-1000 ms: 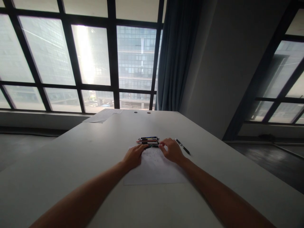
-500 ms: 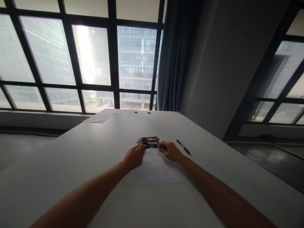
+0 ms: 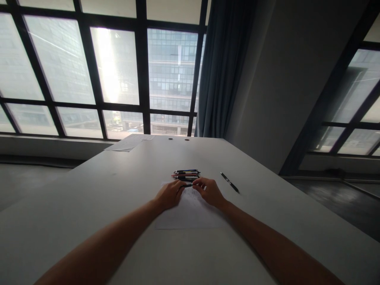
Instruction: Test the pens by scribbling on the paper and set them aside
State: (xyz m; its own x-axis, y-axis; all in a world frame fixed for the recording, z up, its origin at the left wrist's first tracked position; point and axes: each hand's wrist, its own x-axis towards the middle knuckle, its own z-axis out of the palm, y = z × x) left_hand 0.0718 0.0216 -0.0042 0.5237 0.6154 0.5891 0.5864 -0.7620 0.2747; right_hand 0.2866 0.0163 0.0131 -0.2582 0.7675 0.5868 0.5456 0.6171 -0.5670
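Hands closer together, pen half-hidden

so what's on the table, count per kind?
Hard to split the bunched pens; rough tally.
Pens in the row past the hands: about 4
Pen held between left hand and right hand: 1
Lone black pen, right: 1
Paper sheets: 2, the near sheet and the far sheet
Total: about 8
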